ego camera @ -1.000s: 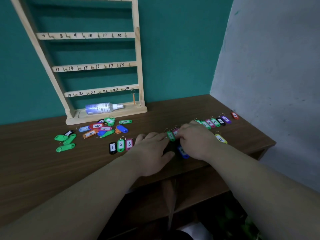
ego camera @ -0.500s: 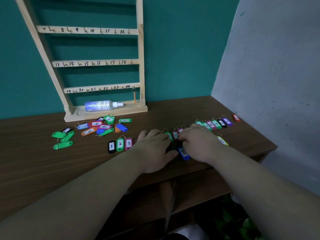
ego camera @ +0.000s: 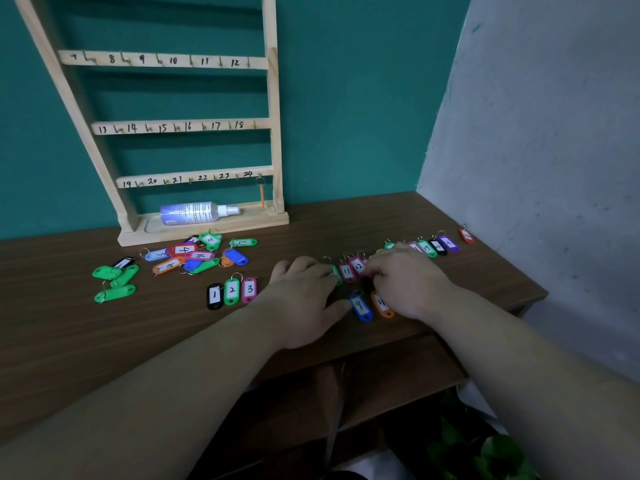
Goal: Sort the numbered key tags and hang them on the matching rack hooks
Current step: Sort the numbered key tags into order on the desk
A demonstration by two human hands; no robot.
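Left hand: the left hand [ego camera: 304, 299] lies flat on the dark brown wooden table [ego camera: 346, 220], fingers straight and spread, holding nothing. Its fingertips touch a green plastic tag [ego camera: 336, 277].
Right hand: the right hand [ego camera: 408, 282] sits knuckles-up with its fingers curled down. The tips are hidden, so I cannot tell whether they pinch a tag.
Between the fingertips: the pink plastic tags marked 11 and 12 [ego camera: 353, 269] lie side by side, long axes pointing away from the person, rings at the far end.
Below the fingers: the blue plastic tag marked 9 [ego camera: 360, 306] lies just beside the left thumb, and the orange plastic tag [ego camera: 382, 304] lies against the right hand. Both point rings-away.
Nearer hand: the right hand looks closer to tag 12 and the left thumb closer to the blue 9.
Left of the left hand: the black, green and pink tags marked 1, 2, 3 [ego camera: 232, 292] stand in a row, with the loose heap of coloured tags [ego camera: 194, 254] beyond them.
Rack: the pale wooden rack [ego camera: 273, 133] stands well beyond the fingers. Its hook 24 carries a thin orange hanging tag [ego camera: 262, 196].
Rack base tray: it holds a white spray bottle [ego camera: 194, 213] lying on its side.
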